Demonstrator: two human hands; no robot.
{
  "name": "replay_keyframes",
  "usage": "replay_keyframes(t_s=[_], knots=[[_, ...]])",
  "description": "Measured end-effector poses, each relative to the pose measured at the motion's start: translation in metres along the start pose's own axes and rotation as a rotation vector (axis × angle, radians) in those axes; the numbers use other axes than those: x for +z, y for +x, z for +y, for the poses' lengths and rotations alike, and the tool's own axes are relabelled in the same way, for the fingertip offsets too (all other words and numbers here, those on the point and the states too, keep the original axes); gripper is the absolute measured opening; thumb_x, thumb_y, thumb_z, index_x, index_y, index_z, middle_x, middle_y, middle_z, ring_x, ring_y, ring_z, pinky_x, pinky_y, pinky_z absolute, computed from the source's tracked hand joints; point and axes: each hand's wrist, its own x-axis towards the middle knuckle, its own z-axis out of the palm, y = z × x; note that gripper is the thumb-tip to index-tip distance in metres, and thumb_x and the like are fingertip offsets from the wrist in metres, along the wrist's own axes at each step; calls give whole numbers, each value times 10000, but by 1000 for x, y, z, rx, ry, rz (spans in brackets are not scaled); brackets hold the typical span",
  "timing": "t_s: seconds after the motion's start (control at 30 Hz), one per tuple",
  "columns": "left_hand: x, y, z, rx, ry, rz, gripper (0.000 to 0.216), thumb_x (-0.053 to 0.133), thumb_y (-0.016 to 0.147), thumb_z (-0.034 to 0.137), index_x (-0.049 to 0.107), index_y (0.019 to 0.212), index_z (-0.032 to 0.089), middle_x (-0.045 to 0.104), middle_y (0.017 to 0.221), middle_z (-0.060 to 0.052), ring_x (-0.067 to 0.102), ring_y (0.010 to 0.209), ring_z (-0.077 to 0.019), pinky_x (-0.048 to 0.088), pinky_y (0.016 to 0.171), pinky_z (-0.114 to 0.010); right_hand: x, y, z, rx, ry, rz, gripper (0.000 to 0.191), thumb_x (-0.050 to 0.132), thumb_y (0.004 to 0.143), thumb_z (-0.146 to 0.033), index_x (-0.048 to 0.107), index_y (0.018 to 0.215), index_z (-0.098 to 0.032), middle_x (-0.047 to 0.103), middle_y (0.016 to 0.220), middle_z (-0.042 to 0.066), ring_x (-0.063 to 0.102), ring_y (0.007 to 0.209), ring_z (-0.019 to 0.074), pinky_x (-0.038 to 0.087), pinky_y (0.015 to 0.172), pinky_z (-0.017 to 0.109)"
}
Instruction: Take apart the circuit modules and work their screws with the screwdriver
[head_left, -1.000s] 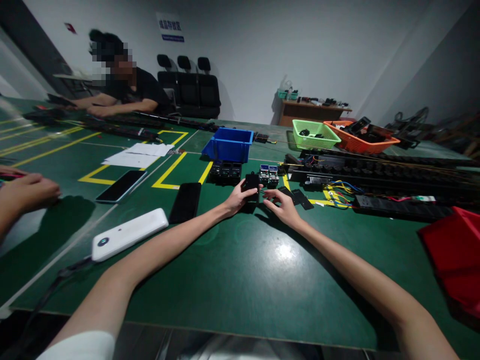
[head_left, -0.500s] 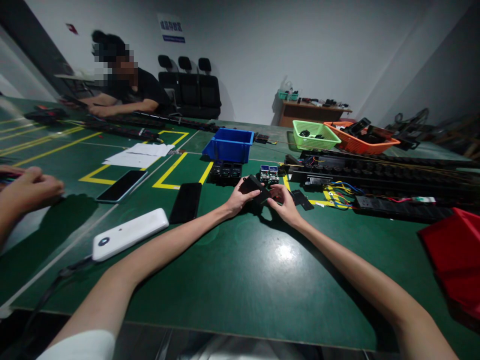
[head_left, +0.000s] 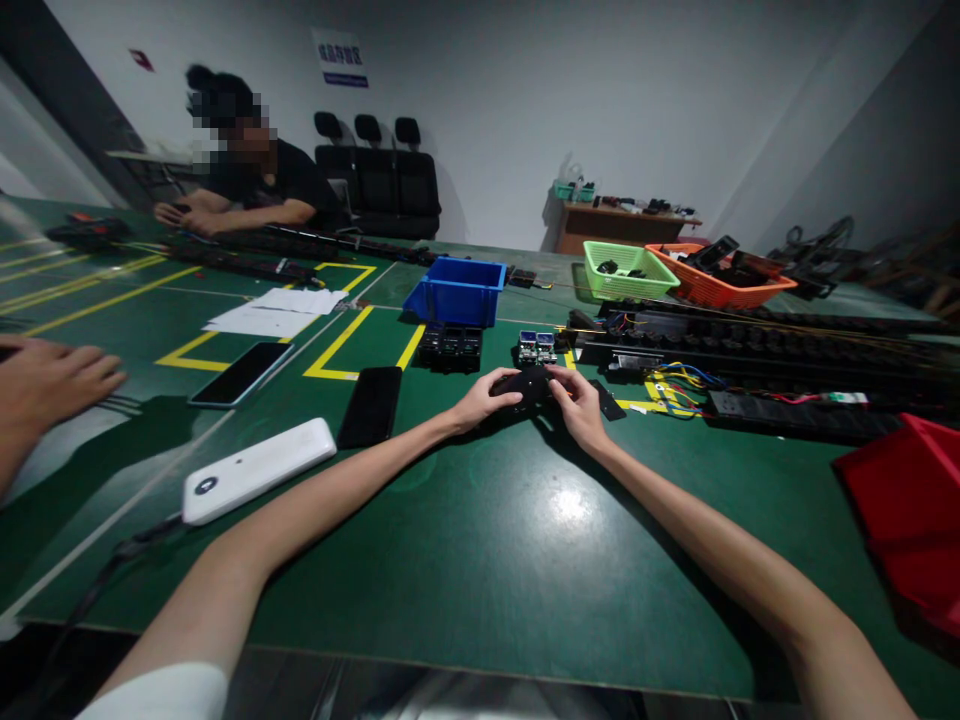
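Both hands meet on a black box-like plastic part [head_left: 529,388] just above the green table [head_left: 480,560]. My left hand [head_left: 484,398] is closed around its left end, thumb along the near side. At the right end, my right hand [head_left: 576,400] pinches the part between thumb and fingers. Behind it stand small modules with blue tops [head_left: 537,346], and to their left a group of black modules [head_left: 450,346]. A flat black plate [head_left: 609,402] lies just right of my right hand. The part's far side is hidden.
A blue bin [head_left: 457,290] stands behind the modules. Left lie a black phone [head_left: 370,405] and a white power bank [head_left: 259,470]. Long black assemblies [head_left: 750,360] with wires and a red bin [head_left: 907,510] are at right. A co-worker's hand [head_left: 56,385] rests far left.
The black part has been turned in my hands, from steeply tilted to nearly level. My right hand has shifted slightly right. The near co-worker's hand at left has flattened out.
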Motion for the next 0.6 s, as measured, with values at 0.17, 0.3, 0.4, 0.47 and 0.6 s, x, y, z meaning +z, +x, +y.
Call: replay_keyframes(t_s=[0.17,0.3,0.4,0.47,0.6], knots=[[-4,0,5,-97,-153,-83,617,750,712,333,539,1276,196,626,1223,-109,633,1046,-241,494,901,-378,1,0,5,44,65,-59,351,566,873,-432,659,1143,-228,627,1226,90,589,1134,249,581,811,384],[-6,-1,7,-137,-207,-125,711,798,654,271,473,1285,233,674,1073,-79,675,910,-204,519,824,-342,0,1,7,8,22,-108,357,536,897,-426,655,1183,-248,607,1277,80,558,1198,247,547,911,408],[-6,-1,6,-137,-230,-154,858,809,639,246,341,1358,270,680,1010,-65,689,829,-190,531,793,-348,1,1,8,-20,-3,-151,388,529,906,-411,621,1249,-255,589,1315,75,533,1242,244,492,1001,426],[-5,-1,6,-127,-244,-153,953,815,630,245,256,1401,289,672,1010,-70,690,792,-189,542,778,-369,3,0,9,-18,24,-187,438,536,903,-402,566,1316,-258,557,1361,75,521,1264,242,469,1032,429],[-2,-2,8,-126,-277,-112,994,811,631,240,220,1425,331,614,1105,-88,683,789,-190,566,766,-413,7,-2,8,21,92,-214,524,542,900,-377,458,1402,-251,521,1403,100,548,1240,238,510,984,416]])
